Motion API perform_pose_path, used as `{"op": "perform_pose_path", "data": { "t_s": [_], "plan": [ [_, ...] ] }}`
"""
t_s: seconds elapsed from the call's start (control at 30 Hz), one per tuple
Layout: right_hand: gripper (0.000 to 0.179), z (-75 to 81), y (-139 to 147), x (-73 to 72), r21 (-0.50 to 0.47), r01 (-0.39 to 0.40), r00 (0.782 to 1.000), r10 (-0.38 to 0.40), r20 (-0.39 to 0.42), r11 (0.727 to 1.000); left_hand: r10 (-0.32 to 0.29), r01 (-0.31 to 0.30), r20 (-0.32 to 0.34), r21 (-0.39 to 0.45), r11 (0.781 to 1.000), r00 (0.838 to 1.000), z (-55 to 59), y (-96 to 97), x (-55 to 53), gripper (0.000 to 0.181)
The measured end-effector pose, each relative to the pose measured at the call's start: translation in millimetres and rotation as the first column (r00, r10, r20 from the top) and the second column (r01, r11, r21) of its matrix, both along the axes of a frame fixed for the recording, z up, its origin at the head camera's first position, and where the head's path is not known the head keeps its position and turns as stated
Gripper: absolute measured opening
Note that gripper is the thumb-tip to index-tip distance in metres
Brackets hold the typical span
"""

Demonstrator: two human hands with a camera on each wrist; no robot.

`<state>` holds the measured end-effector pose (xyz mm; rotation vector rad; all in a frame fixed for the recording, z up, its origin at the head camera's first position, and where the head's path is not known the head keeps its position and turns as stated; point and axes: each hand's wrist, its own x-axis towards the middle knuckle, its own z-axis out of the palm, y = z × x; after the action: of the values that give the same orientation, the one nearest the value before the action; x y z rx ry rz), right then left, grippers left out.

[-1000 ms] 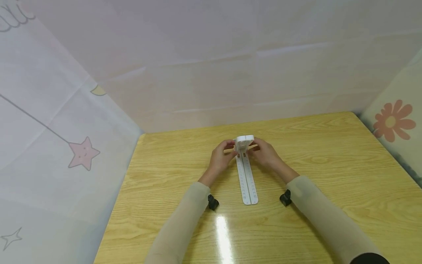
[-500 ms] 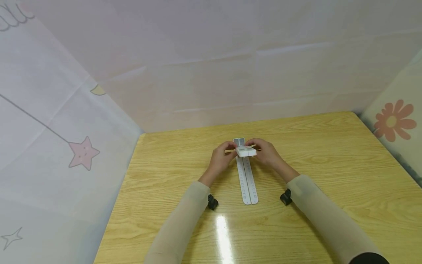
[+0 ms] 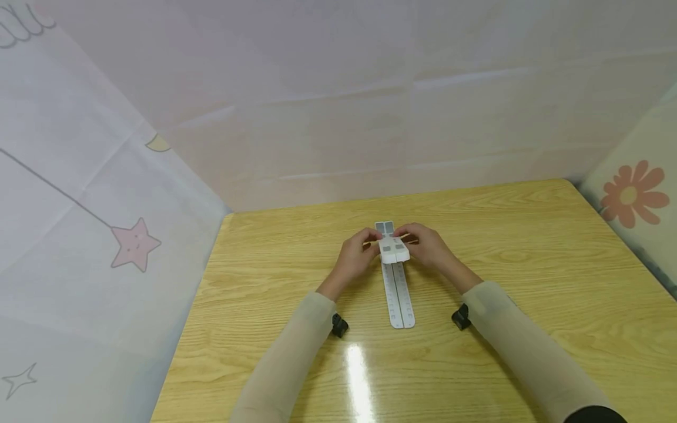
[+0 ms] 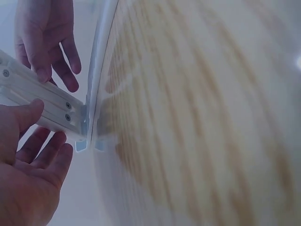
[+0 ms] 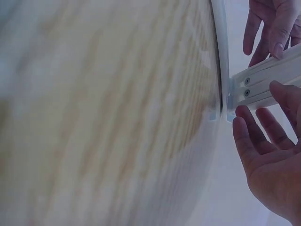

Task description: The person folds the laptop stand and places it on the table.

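Note:
A long white plastic base strip (image 3: 399, 299) with a groove down its middle lies on the table. From it rises a white hinged arm (image 3: 394, 249), tilted toward me over the strip. My left hand (image 3: 353, 255) holds the arm's left edge between thumb and fingers, and my right hand (image 3: 425, 245) does likewise on the right. In the left wrist view, screws (image 4: 68, 111) show on the arm (image 4: 47, 106) near the hinge, with the left thumb resting on its face. The right wrist view has the right hand (image 5: 277, 169) below the arm (image 5: 265, 82), thumb against it.
The strip's far end carries grey pads (image 3: 384, 227). Around everything spreads the wood-grain table (image 3: 254, 282), bounded by a pale hanging cloth (image 3: 338, 117) at the back and sides. Small black devices (image 3: 339, 325) sit at both wrists.
The arm of the white folding piece has swung down toward me, from nearly upright to low over the strip, uncovering the grey pads behind. Both hands have followed slightly, keeping hold.

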<state>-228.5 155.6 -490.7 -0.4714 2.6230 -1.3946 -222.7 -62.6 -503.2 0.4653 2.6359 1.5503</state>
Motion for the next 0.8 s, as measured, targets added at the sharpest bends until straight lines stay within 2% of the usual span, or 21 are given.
{"op": "perform_pose_path", "data": {
  "t_s": [0.23,0.8],
  "plan": [
    [0.023,2.6,1.0,3.9,0.003,-0.003,1.000,0.003,0.022,1.000,-0.022,0.022,0.005,-0.061,0.998,1.000,2.3,-1.1,1.9,0.015],
    [0.021,1.5,5.2,7.7,0.012,-0.061,0.998,0.061,-0.002,0.998,-0.106,0.100,-0.025,-0.177,0.979,0.994,3.6,-3.9,3.0,0.018]
  ]
}}
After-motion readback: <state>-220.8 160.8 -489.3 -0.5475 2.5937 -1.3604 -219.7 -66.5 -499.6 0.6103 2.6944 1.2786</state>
